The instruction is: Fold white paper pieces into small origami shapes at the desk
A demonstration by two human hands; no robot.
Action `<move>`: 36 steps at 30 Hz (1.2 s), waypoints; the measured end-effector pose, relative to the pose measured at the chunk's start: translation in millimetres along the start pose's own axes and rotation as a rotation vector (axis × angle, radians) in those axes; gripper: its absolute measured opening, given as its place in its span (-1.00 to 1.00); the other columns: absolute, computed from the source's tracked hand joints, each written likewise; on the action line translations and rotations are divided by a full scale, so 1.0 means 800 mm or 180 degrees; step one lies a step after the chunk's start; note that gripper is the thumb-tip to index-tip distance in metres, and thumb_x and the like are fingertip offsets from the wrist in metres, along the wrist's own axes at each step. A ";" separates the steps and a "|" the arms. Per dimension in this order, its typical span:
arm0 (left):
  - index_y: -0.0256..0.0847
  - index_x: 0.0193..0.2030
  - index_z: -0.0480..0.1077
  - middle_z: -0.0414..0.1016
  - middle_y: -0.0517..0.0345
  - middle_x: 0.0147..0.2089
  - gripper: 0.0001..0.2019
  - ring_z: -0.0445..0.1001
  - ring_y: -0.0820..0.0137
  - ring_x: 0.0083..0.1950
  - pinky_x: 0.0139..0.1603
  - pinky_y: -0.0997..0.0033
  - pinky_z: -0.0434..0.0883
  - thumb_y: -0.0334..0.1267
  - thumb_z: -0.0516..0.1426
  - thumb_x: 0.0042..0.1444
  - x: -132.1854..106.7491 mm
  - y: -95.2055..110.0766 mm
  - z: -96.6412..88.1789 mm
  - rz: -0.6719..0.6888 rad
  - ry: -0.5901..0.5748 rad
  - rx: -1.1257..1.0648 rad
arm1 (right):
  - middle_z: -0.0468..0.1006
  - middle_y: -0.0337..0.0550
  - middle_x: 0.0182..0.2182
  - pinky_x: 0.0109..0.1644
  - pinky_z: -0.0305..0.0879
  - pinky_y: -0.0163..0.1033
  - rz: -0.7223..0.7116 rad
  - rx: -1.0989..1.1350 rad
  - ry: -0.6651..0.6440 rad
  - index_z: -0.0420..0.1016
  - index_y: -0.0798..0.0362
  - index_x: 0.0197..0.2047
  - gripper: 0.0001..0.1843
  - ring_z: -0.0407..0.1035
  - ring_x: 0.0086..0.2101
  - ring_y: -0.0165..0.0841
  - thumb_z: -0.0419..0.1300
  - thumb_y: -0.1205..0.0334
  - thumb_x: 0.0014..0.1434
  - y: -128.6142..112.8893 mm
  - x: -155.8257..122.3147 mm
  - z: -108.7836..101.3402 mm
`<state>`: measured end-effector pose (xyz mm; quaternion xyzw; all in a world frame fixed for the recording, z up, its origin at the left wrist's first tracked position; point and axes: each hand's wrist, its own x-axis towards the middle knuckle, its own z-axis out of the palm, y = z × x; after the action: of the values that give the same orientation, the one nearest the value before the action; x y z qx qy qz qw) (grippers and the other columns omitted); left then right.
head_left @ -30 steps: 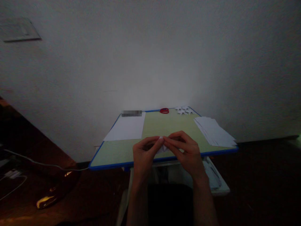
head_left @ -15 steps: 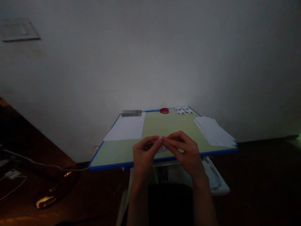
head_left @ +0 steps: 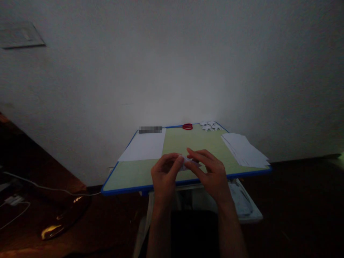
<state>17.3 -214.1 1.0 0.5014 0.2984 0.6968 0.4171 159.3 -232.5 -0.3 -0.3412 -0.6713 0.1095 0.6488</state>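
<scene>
My left hand and my right hand meet above the near edge of a small green table with a blue rim. Both pinch a small folded piece of white paper, mostly hidden between the fingertips. My right fingers lie over its right side, and my left thumb and forefinger grip its left side.
A white sheet lies on the table's left. A fanned stack of white paper lies at the right. Red scissors and several small folded paper shapes sit at the far edge by the wall. A cable runs over the dark floor on the left.
Both hands have risen slightly with the paper. My right fingers have stretched out more over it.
</scene>
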 end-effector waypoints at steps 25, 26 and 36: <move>-0.13 -0.23 0.60 0.53 0.18 -0.29 -0.95 0.49 0.42 -0.24 -0.23 0.47 0.44 -0.33 0.35 0.17 -0.006 0.005 0.005 0.0885 -0.0231 -0.0346 | 0.55 -0.26 -0.36 -0.23 0.35 -0.20 0.0129 0.0567 0.0295 0.58 -0.04 -0.26 -0.92 0.45 -0.33 -0.35 0.37 0.33 0.23 -0.026 0.001 0.004; -0.13 -0.22 0.60 0.53 0.18 -0.29 -0.95 0.49 0.42 -0.24 -0.22 0.47 0.45 -0.33 0.34 0.17 -0.007 0.006 0.006 0.0876 -0.0239 -0.0374 | 0.55 -0.26 -0.37 -0.23 0.35 -0.20 0.0114 0.0570 0.0302 0.58 -0.04 -0.26 -0.92 0.44 -0.33 -0.35 0.37 0.33 0.23 -0.026 0.000 0.004; -0.13 -0.22 0.59 0.52 0.17 -0.27 -0.96 0.51 0.43 -0.25 -0.22 0.46 0.49 -0.30 0.33 0.19 -0.008 0.010 0.007 0.0858 -0.0317 -0.0487 | 0.53 -0.25 -0.36 -0.25 0.34 -0.20 -0.0053 0.0609 0.0318 0.57 -0.04 -0.24 -0.89 0.44 -0.32 -0.35 0.38 0.36 0.22 -0.029 -0.001 0.004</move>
<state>21.5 -223.6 6.4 0.5376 0.1534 0.7414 0.3711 148.9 -249.3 12.5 -0.2771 -0.6274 0.1505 0.7120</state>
